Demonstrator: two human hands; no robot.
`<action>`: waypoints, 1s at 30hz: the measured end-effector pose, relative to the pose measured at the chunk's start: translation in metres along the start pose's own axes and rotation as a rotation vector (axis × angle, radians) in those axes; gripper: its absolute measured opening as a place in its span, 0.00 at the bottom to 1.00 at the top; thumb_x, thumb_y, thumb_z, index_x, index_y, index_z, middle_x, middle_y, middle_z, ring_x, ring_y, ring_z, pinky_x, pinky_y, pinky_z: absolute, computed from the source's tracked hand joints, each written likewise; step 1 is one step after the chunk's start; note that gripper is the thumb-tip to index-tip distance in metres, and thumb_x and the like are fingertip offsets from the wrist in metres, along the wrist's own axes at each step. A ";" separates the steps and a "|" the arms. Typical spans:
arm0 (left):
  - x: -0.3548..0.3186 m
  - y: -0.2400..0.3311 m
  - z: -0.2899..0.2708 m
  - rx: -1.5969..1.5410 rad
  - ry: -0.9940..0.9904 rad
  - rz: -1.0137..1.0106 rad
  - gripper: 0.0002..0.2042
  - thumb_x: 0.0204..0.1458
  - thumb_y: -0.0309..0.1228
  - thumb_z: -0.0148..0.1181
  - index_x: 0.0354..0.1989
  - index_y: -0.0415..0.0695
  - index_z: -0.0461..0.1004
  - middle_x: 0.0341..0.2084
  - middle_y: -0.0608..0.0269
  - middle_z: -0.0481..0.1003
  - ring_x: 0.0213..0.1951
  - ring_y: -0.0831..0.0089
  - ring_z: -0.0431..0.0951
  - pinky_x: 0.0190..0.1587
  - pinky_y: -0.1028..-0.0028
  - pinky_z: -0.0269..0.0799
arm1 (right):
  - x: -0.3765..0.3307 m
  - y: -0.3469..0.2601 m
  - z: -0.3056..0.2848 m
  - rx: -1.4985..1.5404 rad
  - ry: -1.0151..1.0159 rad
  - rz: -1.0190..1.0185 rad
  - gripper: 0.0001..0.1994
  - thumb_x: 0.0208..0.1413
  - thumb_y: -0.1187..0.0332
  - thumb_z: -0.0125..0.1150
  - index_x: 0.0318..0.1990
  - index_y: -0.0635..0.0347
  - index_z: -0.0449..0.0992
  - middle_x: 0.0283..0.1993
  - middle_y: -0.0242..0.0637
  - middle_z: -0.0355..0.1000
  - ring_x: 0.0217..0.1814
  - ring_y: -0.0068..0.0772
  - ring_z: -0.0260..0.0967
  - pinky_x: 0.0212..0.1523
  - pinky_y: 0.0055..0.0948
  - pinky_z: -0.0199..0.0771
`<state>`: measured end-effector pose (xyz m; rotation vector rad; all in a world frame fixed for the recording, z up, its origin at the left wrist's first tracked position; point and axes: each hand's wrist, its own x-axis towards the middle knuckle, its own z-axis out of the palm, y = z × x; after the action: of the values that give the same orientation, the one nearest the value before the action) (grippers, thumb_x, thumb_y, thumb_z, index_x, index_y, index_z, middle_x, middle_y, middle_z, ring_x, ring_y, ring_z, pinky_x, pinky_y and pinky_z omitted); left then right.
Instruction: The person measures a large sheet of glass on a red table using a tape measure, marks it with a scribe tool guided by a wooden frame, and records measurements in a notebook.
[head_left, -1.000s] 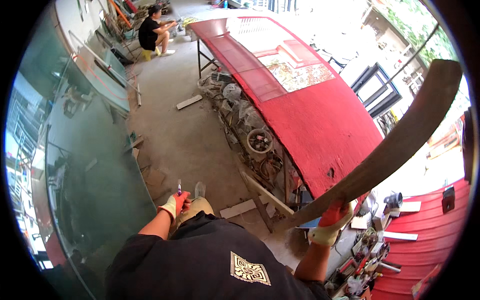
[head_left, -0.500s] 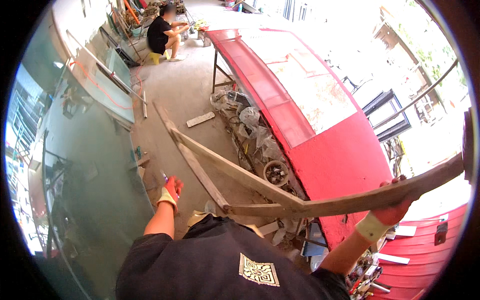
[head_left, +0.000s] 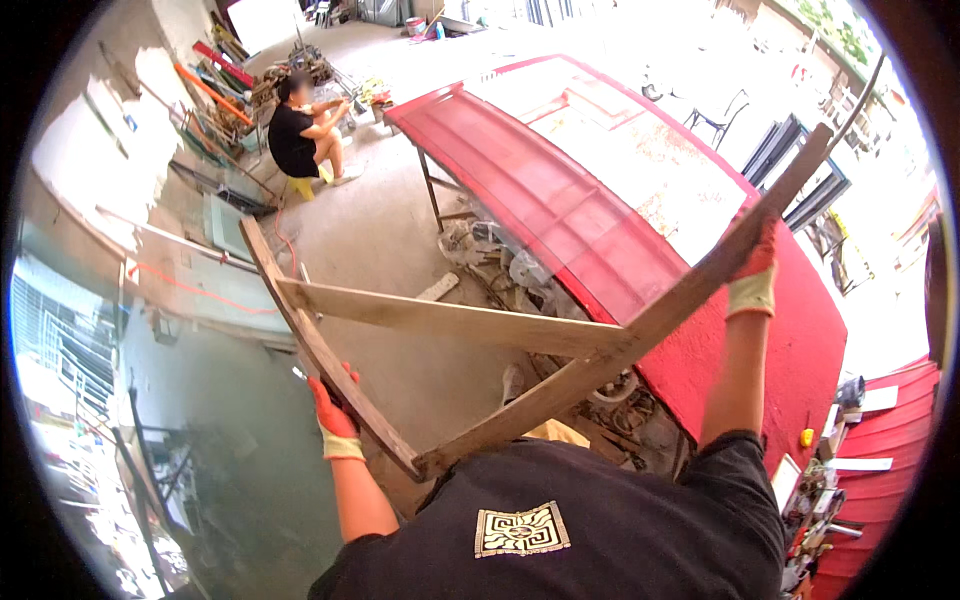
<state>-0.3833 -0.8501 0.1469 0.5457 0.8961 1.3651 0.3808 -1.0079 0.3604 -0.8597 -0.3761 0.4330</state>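
A wooden frame (head_left: 450,318) of three joined bars lies across my view: a long beam on the right, a shorter bar on the left, a crosspiece between them. My right hand (head_left: 755,268), in a red-and-cream work glove, grips the long beam, arm stretched out over the red-topped table (head_left: 790,330). Wrapped around the left bar is my left hand (head_left: 334,405), gloved alike. A thin, pale-tipped tool (head_left: 299,373) pokes out by its fingers, its kind too small to make out. The two lower bar ends meet close to my chest.
Greenish glass sheets (head_left: 240,430) stand along my left. A seated person (head_left: 295,135) works farther back on a yellow stool (head_left: 302,187). Plastic bags and scraps (head_left: 480,248) lie beneath the table. Dark metal frames (head_left: 815,190) stand beyond it; ridged red sheeting (head_left: 885,480) lies at right.
My left hand has come up and taken hold of the frame's left bar. My right hand has risen, tilting the long beam upward, and the view has turned.
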 end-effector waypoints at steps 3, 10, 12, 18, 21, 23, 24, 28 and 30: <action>0.052 -0.018 0.012 0.255 -0.051 -0.062 0.34 0.67 0.63 0.62 0.67 0.46 0.74 0.52 0.63 0.82 0.51 0.66 0.82 0.54 0.67 0.77 | 0.092 0.115 -0.060 -0.035 0.188 0.271 0.30 0.70 0.38 0.64 0.63 0.54 0.79 0.54 0.30 0.82 0.53 0.38 0.79 0.58 0.48 0.81; 0.112 0.007 0.051 0.380 0.196 0.001 0.30 0.64 0.61 0.67 0.60 0.47 0.77 0.48 0.67 0.80 0.46 0.71 0.80 0.52 0.70 0.76 | 0.021 0.304 0.101 -0.336 0.061 0.592 0.25 0.72 0.51 0.66 0.66 0.60 0.75 0.52 0.35 0.81 0.48 0.37 0.77 0.52 0.43 0.82; 0.138 0.004 0.067 0.392 0.207 -0.009 0.29 0.65 0.60 0.67 0.60 0.49 0.78 0.47 0.68 0.81 0.46 0.73 0.79 0.51 0.69 0.76 | 0.015 0.333 0.104 -0.400 -0.022 0.668 0.28 0.72 0.50 0.64 0.67 0.63 0.73 0.56 0.38 0.81 0.54 0.37 0.77 0.55 0.42 0.80; 0.263 -0.036 0.123 0.457 0.145 -0.095 0.26 0.62 0.59 0.70 0.53 0.48 0.79 0.40 0.68 0.78 0.43 0.72 0.76 0.48 0.69 0.72 | 0.050 0.435 0.067 -0.553 -0.168 0.579 0.29 0.73 0.51 0.64 0.68 0.67 0.71 0.57 0.43 0.81 0.58 0.37 0.77 0.59 0.38 0.78; 0.304 -0.050 0.151 0.495 0.064 -0.130 0.24 0.63 0.59 0.68 0.48 0.49 0.77 0.37 0.68 0.76 0.43 0.73 0.76 0.49 0.70 0.71 | 0.044 0.419 0.097 -0.495 -0.166 0.728 0.31 0.73 0.49 0.63 0.69 0.68 0.70 0.61 0.45 0.81 0.61 0.39 0.77 0.63 0.38 0.76; 0.323 -0.072 0.199 0.483 0.150 -0.123 0.24 0.64 0.60 0.67 0.46 0.50 0.77 0.35 0.68 0.76 0.42 0.74 0.76 0.46 0.70 0.70 | 0.054 0.399 0.106 -0.774 -0.185 0.796 0.31 0.73 0.49 0.62 0.69 0.68 0.71 0.63 0.46 0.80 0.63 0.40 0.78 0.65 0.40 0.75; 0.354 -0.106 0.230 0.507 -0.007 -0.248 0.23 0.65 0.59 0.67 0.46 0.51 0.77 0.35 0.68 0.76 0.42 0.73 0.76 0.45 0.69 0.71 | 0.067 0.440 0.009 -0.964 -0.221 0.343 0.30 0.74 0.48 0.60 0.69 0.65 0.72 0.62 0.48 0.80 0.65 0.47 0.78 0.67 0.44 0.74; 0.397 -0.130 0.240 0.473 0.022 -0.424 0.20 0.66 0.57 0.68 0.47 0.53 0.77 0.36 0.70 0.82 0.28 0.83 0.71 0.26 0.82 0.64 | 0.029 0.370 0.098 -1.774 -0.437 0.482 0.31 0.73 0.44 0.55 0.71 0.59 0.73 0.68 0.54 0.76 0.75 0.59 0.68 0.78 0.50 0.65; 0.423 -0.171 0.264 0.432 0.037 -0.494 0.20 0.66 0.54 0.69 0.50 0.52 0.77 0.40 0.64 0.84 0.22 0.86 0.64 0.23 0.86 0.61 | 0.001 0.372 0.081 -1.861 -0.361 0.331 0.30 0.74 0.46 0.55 0.71 0.58 0.73 0.75 0.50 0.71 0.81 0.57 0.61 0.82 0.56 0.56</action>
<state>-0.0843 -0.4229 0.0673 0.5762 1.2698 0.7378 0.2632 -0.7408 0.1154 -2.6925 -1.0048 0.4736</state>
